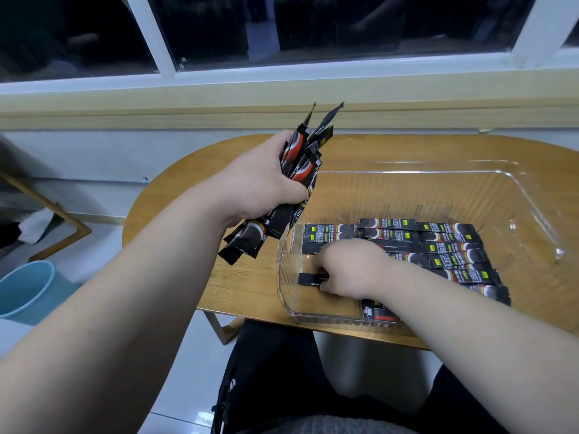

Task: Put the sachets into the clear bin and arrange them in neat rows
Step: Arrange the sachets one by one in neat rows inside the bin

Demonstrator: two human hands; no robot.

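My left hand (266, 183) grips a bundle of several black stick sachets (300, 170), held up over the table just left of the clear bin (529, 198). My right hand (347, 270) is inside the bin near its front left corner, fingers curled round one black sachet (308, 279) lying on the bin floor. Several sachets (451, 249) lie flat in rows across the bin's floor, to the right of and behind that hand. One more sachet (379, 311) shows under my right wrist at the bin's front wall.
The bin stands on a wooden table (238, 277) with rounded ends, below a window sill (282, 111). A blue waste bucket (28, 289) stands on the floor to the left. My legs are under the table's front edge.
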